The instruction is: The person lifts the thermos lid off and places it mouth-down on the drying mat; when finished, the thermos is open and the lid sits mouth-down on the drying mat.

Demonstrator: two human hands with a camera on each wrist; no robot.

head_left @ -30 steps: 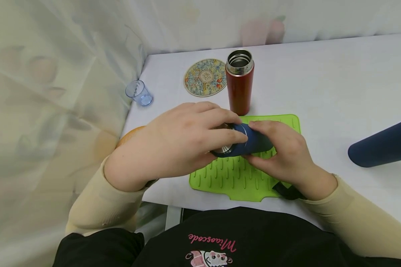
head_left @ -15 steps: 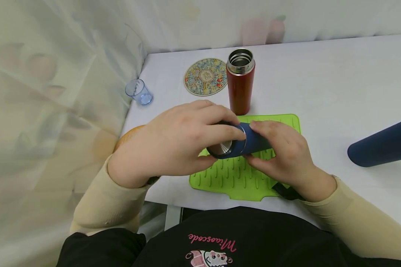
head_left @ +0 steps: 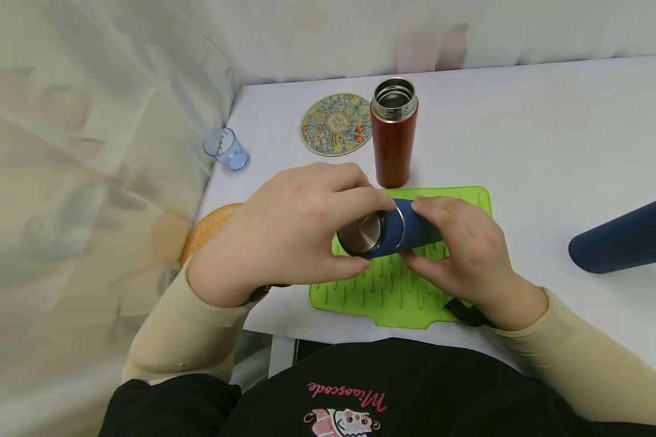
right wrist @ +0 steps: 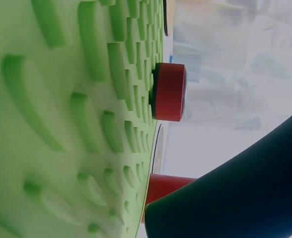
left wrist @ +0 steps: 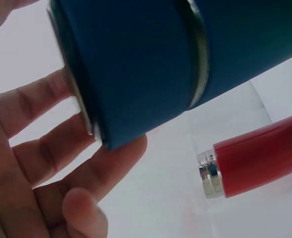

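Observation:
In the head view a blue vacuum flask is held tilted above a green ridged mat. My right hand grips its body, with the thumb and fingers on opposite sides. My left hand has its fingers and thumb around the lid, whose round steel top shows between them. In the left wrist view, fingertips touch the lid's edge and underside, and a steel ring divides lid from body. The right wrist view shows the flask's dark base over the mat; the right hand is almost out of that view.
A lidless red flask stands upright behind the mat, near a round patterned coaster. A red cap sits on the mat. A blue cup is at left, an orange round thing by the left wrist, another dark-blue flask at right.
My left hand has turned about the lid and its fingers have drawn back, so more of the steel top shows. My right hand and the flask's body have barely moved.

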